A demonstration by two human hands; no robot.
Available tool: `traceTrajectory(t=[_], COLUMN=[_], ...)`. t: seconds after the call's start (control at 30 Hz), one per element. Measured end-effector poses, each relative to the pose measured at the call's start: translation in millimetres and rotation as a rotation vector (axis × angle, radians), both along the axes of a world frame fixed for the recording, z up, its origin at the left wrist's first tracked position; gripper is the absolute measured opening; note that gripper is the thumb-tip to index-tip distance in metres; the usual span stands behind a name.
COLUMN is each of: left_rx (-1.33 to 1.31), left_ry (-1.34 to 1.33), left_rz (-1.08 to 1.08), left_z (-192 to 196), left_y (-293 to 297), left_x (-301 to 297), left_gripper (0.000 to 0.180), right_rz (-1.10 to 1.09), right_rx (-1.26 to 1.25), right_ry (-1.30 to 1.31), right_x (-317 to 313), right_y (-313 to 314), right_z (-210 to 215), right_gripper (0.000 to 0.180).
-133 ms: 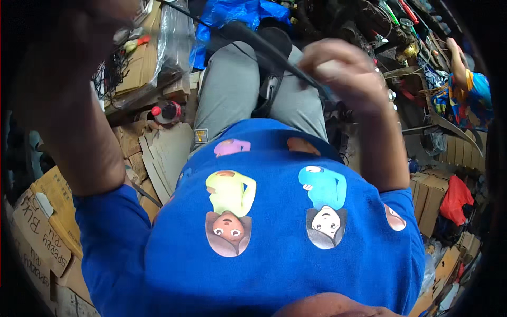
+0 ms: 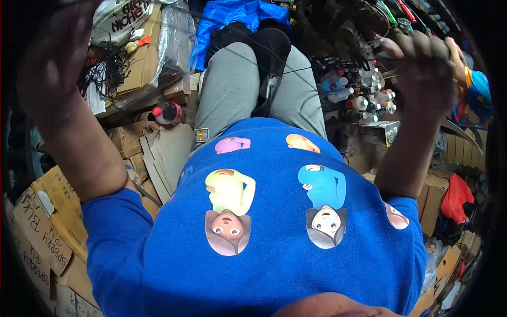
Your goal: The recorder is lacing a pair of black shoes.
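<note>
I look down on my blue printed shirt point(image 2: 274, 248) and grey trousers point(image 2: 232, 84). A black padded object point(image 2: 270, 58) lies between my thighs. My right hand point(image 2: 422, 74) is raised at the upper right, fingers curled around a thin black cord point(image 2: 338, 64) that runs back toward the black object. My left hand point(image 2: 50, 58) is raised at the upper left, blurred; whether it holds anything I cannot tell.
Cardboard boxes point(image 2: 47, 227) and flattened cardboard point(image 2: 169, 153) are stacked on my left, with a red-capped bottle point(image 2: 168, 112). Blue plastic sheet point(image 2: 232, 18) lies ahead. Several small bottles point(image 2: 369, 98) and tools crowd the right, above more boxes and a red cloth point(image 2: 455, 196).
My right hand has swung from the middle out to the right. The thick black piece it held up now rests between my thighs, with only the thin cord at the hand.
</note>
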State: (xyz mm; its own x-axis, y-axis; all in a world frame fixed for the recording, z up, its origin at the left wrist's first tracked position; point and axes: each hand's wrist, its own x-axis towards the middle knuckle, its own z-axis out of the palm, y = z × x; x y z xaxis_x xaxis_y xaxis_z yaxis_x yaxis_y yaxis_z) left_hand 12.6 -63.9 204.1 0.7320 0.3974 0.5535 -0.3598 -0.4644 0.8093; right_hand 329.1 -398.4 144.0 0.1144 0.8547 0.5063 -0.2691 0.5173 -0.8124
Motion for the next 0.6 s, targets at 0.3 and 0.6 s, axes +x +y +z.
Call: traceTrajectory(t=[0.3,0.6], left_rx=[-0.792,0.437], left_ry=[-0.086,0.17], left_rz=[-0.391,0.241], left_z=[-110,-162], left_y=[113,-6], left_x=[-69,71], left_gripper=[0.026,0.023], right_rz=[-0.431,-0.428], right_rx=[-0.011,-0.017], right_ry=[0.411,0.437], right_x=[50,59], right_y=[-153,-175], right_z=[-58,-23], right_gripper=[0.041,0.062])
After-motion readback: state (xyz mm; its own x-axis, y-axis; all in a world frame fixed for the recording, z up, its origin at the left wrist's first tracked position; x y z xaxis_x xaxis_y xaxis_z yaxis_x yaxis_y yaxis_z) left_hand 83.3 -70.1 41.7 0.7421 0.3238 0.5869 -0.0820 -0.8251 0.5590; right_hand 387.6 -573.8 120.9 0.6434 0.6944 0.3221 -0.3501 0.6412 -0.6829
